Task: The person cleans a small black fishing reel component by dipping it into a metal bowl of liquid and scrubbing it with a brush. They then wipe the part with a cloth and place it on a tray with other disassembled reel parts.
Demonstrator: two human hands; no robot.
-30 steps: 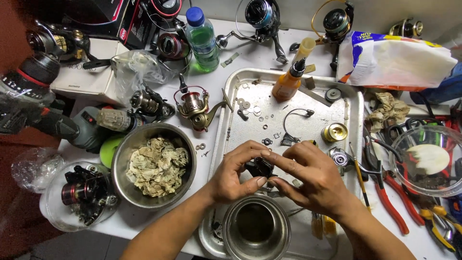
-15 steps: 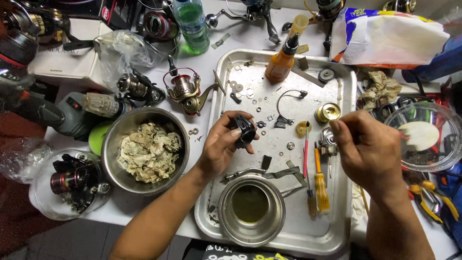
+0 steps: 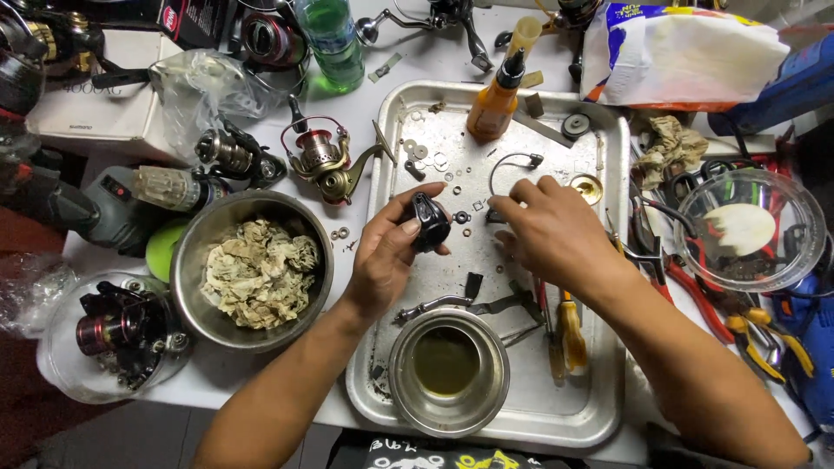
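Item 1: my left hand (image 3: 387, 260) is clenched around a black reel part (image 3: 428, 221), lifted just over the metal tray (image 3: 608, 260).

Item 2: my right hand (image 3: 556, 230) is palm down beside it, fingertips pressed to the tray near small washers (image 3: 465, 217); I cannot tell whether it pinches anything.

Item 3: a cup of yellowish liquid (image 3: 447, 369) sits just below both hands; a screwdriver with an orange handle (image 3: 571, 321) lies under the right wrist.

Item 4: an orange squeeze bottle (image 3: 495, 100) stands beyond the right hand, and a bowl of crumpled rags (image 3: 252, 269) sits left of the left hand.

Risk, as I judge it: loose washers lie right by the fingertips, so a careless sweep could scatter them; a slipped part could drop into the cup.

Change since 0.5 s ago: the right hand has come in from the tray's right side to the middle, close to the left, which holds the part as before.
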